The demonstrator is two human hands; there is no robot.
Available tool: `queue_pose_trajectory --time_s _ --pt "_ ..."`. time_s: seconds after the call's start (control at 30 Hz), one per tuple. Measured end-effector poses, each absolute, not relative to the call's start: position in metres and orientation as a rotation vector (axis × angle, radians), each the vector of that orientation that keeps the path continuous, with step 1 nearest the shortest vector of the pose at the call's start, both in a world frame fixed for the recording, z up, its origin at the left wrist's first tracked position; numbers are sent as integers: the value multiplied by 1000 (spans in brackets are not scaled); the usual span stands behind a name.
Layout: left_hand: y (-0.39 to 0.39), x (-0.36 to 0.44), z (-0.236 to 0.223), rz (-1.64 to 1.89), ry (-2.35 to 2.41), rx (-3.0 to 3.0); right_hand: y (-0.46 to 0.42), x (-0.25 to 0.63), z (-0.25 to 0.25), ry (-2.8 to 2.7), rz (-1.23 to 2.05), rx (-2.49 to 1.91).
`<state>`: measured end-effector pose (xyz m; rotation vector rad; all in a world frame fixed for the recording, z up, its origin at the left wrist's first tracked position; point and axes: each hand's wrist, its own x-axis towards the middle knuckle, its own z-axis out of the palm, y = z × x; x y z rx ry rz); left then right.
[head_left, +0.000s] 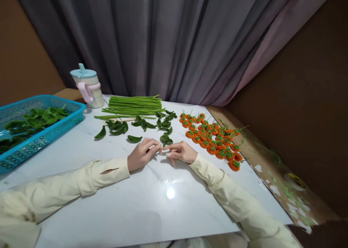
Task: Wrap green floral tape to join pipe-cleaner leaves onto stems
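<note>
My left hand [144, 154] and my right hand [182, 152] meet fingertip to fingertip over the middle of the white table. The left thumb and fingers are pinched together; what they hold is too small to make out. On the right, the fingers are bent in with thumb and index close together, and a bit of green shows beneath them. Just beyond the fingertips lie dark green fuzzy leaf shapes [165, 139], with another single leaf [134, 139] near my left knuckles. More such leaves [116, 127] are scattered farther back.
Green fuzzy stems [134, 106] lie in a bundle at the back. To the right are many orange pumpkin-like pieces [212, 137] with green tops. A blue basket [78, 108] of green leaves and a lidded cup [94, 92] stand left. Tape [296, 181] and scraps lie right.
</note>
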<state>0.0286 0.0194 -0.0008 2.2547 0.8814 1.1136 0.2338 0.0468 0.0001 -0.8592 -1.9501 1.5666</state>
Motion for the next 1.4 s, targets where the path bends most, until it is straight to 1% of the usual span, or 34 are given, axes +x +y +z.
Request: queue_pose_trajectory --time_s 0.13,0.23,0.4,0.67,0.77,0.9,1.07,1.13,1.23,1.4 --pt "19 32 6 1169 954 1950 46 232 -2 -1954 1577 -918" --pt "20 35 11 1149 985 1814 44 230 -3 -1980 1543 -955" --pt "19 41 17 1106 987 1698 38 223 -4 -2002 1523 -904" --pt "26 39 23 1036 923 1604 36 219 -3 -1742 1644 -975" --pt "36 30 28 973 870 1713 38 222 1 -1692 1701 -982" --pt "43 21 35 852 718 2070 40 226 1 -1714 1769 -906" --pt "41 18 39 907 625 2487 40 227 -2 -1767 1794 -860" --pt "39 19 41 899 683 2587 39 226 -3 -1797 1744 -846" --pt "37 21 42 818 830 2576 36 224 -3 -1892 1568 -834" --pt "36 24 45 622 1128 2263 31 221 -5 -2127 1059 -889"
